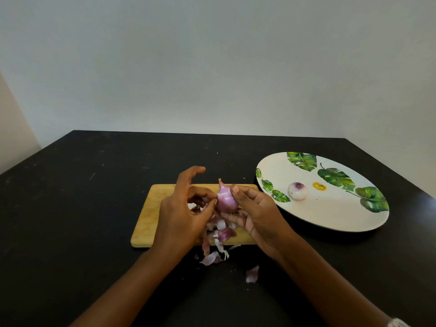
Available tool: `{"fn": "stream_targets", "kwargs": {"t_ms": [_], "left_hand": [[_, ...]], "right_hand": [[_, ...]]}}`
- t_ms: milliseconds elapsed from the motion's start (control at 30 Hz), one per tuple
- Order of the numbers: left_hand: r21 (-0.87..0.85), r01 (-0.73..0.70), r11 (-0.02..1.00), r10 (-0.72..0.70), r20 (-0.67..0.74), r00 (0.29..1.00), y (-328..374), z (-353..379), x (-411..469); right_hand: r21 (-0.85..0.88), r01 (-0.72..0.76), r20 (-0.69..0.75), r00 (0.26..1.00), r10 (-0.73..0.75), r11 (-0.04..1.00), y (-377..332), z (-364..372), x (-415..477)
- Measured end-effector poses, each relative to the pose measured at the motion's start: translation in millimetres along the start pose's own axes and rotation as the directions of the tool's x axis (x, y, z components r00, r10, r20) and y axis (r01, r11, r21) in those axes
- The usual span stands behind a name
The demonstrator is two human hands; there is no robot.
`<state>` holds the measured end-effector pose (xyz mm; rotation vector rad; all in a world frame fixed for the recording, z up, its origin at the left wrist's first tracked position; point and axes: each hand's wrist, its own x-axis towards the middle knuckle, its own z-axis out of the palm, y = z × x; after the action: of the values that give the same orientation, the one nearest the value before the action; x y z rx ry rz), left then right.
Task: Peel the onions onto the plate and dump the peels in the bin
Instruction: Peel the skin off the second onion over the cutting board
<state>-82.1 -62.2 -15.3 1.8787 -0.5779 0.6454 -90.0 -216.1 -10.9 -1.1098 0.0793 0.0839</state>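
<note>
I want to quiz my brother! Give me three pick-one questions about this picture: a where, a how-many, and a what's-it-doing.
1. Where is the peeled onion? A) on the plate B) in a bowl C) on the floor
2. How many onions are in view? A) one B) two C) four
3. What is the right hand doing? A) holding the purple onion B) lying flat C) gripping a knife
Answers: 1 A, it rests on the leaf-patterned plate. 2 B, one plated, one held. 3 A, its fingers curl round it.
</note>
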Motion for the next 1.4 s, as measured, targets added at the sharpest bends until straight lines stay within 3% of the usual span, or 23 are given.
{"fn": "stream_targets", "kwargs": {"t_ms": [433,733,1133,1400], "left_hand": [[0.243,-0.160,0.957,0.132,0.131,0.983,-3,-3,-2],[0.250,-0.174,0.952,0.142,0.141,0.980,-2,3,-7],[0.241,-0.158,0.958,0.122,0.157,0.980,-2,2,-8],[0.393,-0.202,0.897,0.168,0.119,0.979,-9,-2,-4]], "right_hand": [[-0.111,-0.015,0.039,0.999,0.019,0.994,3,3,-3],[0.062,-0.070,0.021,0.997,0.068,0.996,3,7,-2],[0.253,-0.050,-0.141,0.986,0.088,0.966,-8,4,0],[0.313,-0.070,-0.127,0.985,0.114,0.947,-14,9,-4]]}}
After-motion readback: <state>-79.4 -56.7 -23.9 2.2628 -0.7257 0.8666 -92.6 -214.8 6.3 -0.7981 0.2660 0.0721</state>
